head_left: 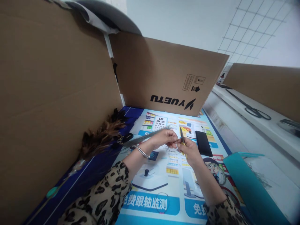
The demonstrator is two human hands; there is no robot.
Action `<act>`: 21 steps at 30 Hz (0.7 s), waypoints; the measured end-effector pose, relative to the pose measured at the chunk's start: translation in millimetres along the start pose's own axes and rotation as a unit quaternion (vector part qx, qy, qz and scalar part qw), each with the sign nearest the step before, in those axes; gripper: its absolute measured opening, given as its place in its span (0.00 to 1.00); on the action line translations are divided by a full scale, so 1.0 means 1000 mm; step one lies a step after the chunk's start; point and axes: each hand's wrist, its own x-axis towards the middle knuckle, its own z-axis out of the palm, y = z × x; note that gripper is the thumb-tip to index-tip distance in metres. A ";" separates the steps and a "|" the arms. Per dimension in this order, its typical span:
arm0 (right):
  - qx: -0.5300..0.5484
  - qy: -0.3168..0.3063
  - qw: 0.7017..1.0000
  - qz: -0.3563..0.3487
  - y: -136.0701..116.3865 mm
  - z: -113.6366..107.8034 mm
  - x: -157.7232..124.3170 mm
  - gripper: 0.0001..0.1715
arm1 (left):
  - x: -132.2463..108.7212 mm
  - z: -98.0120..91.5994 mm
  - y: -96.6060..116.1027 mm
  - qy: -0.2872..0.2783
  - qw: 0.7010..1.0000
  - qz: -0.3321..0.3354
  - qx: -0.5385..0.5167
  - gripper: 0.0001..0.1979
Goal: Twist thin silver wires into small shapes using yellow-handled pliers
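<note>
Near the middle of the printed mat (150, 181), both hands meet almost fingertip to fingertip. My left hand (168, 138) pinches a thin wire. A slim pointed tool (182, 135), dark at the tip and yellow lower down, is gripped in my right hand (189, 150); whether it is pliers or snips I cannot tell. My right thumb and forefinger also meet at the wire. Curled loops of fine wire (172, 149) hang below the fingers. Beyond my left wrist lies a bundle of straight thin wires (142, 138).
Cardboard panels stand at the left (58, 78) and back (145, 68). Brown feathers (100, 134) and a black key fob (126, 137) lie left. A black phone (203, 143) and a teal box (250, 184) are right. Scissors (255, 112) rest on a white ledge (264, 120).
</note>
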 end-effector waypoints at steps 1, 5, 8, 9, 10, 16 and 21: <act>0.005 0.001 1.000 0.005 0.001 -0.001 0.000 0.07 | 0.000 0.000 0.000 0.003 1.000 -0.001 0.001 0.15; 0.027 0.004 0.999 0.018 0.002 -0.004 0.000 0.08 | 0.000 0.001 -0.001 0.009 1.000 -0.005 0.000 0.15; 0.042 0.003 0.999 0.022 -0.001 -0.004 -0.001 0.09 | -0.001 0.002 0.001 0.001 1.000 -0.002 -0.009 0.16; 0.046 0.002 0.999 0.023 -0.002 -0.005 -0.002 0.09 | -0.002 0.003 0.002 0.001 1.000 -0.001 -0.012 0.16; 0.049 0.001 0.998 0.026 -0.003 -0.005 -0.002 0.09 | -0.002 0.004 0.003 0.001 1.000 0.000 -0.015 0.16; 0.074 0.009 0.997 0.026 -0.003 -0.011 -0.001 0.11 | -0.003 0.005 0.005 0.006 0.999 0.016 -0.035 0.16; 0.066 0.022 0.997 0.019 0.000 -0.013 0.000 0.11 | -0.003 0.003 0.003 0.009 0.999 0.024 -0.045 0.15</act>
